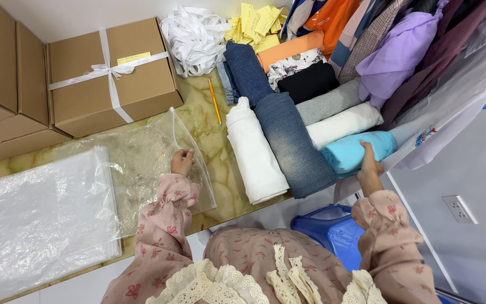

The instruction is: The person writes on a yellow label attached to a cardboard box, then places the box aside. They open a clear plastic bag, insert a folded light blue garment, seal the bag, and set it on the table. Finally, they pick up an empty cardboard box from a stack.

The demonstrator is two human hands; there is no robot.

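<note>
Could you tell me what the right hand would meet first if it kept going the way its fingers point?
The right hand already rests on the light blue rolled garment; beyond it probably comes the white roll.

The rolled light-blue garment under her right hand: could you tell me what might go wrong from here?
1. The light-blue roll lies at the table's edge, and the right hand seems only to rest on it, so it might slip off or unroll.
2. The left hand pinches just one spot of the clear bag; its mouth may sag shut.
</note>
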